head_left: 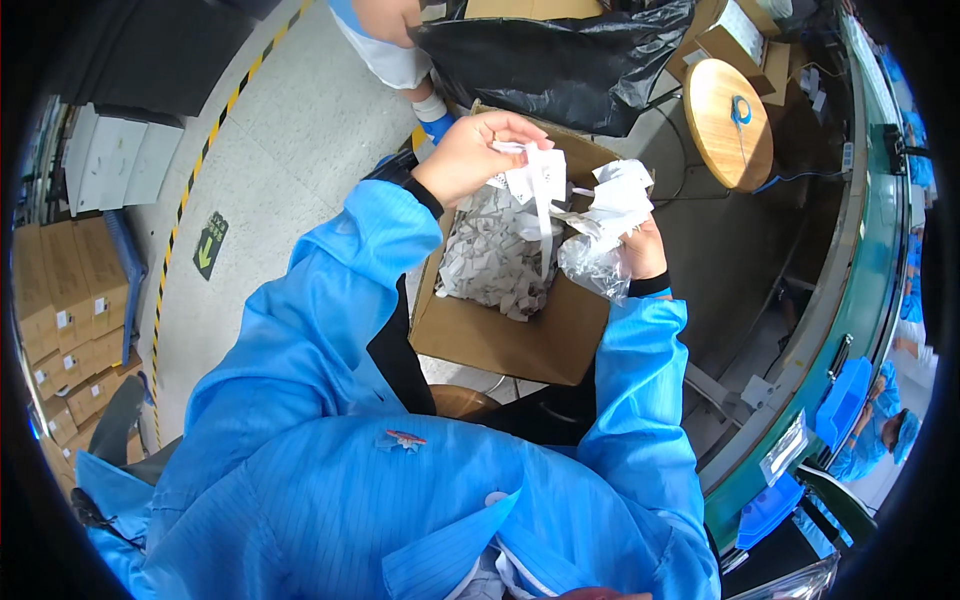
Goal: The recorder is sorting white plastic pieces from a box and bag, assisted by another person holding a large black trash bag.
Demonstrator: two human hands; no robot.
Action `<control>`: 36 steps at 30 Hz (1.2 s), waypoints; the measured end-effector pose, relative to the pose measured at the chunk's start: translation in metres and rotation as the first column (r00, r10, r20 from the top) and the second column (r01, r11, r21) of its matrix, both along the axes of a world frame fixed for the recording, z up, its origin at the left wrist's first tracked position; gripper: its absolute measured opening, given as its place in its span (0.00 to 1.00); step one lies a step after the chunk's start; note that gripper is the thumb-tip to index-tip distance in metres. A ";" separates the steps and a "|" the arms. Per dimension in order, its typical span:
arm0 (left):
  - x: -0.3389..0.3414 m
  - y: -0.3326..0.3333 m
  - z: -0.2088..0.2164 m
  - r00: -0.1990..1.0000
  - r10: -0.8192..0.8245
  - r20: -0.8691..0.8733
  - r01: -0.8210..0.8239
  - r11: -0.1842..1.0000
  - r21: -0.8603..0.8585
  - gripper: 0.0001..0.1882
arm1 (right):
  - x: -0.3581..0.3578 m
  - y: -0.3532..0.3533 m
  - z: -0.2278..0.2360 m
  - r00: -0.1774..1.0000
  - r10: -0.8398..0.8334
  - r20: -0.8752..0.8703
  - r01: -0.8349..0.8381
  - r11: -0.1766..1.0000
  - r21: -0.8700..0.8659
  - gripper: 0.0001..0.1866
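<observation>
Over an open cardboard box (545, 345), my left hand (477, 158) pinches white paper slips (540, 178), with one long strip hanging down. My right hand (645, 248) holds a bunch of crumpled white papers (620, 203) and a clear plastic bag (592, 262) at the box's right side. A heap of torn paper scraps (490, 255) lies inside the box below both hands. The right hand's fingers are partly hidden behind the papers and plastic.
A black plastic sheet (550, 65) lies beyond the box, beside another person's arm (385, 45). To the right stand a round wooden stool (715, 130) with blue tape on it and a green workbench (830, 330). Stacked cartons (75, 290) stand at the left.
</observation>
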State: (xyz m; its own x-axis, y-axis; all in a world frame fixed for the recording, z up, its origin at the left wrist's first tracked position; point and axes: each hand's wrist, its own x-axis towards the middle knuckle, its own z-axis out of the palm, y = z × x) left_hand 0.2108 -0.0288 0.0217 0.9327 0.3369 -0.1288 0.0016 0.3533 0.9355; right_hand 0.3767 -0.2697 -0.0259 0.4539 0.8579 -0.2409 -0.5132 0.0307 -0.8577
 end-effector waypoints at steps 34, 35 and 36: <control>0.093 0.130 -0.035 0.787 0.312 -0.533 0.181 0.709 0.681 0.37 | 0.184 0.299 0.014 0.948 -0.249 -0.198 0.193 0.945 -0.263 0.31; 0.095 0.132 -0.049 0.747 0.357 -0.560 0.116 0.760 0.640 0.36 | 0.168 0.294 0.033 0.902 -0.353 -0.249 0.268 0.909 -0.320 0.39; 0.096 0.139 -0.070 0.760 0.393 -0.517 -0.003 0.798 0.602 0.36 | 0.165 0.288 0.046 0.883 -0.357 -0.305 0.233 0.897 -0.377 0.51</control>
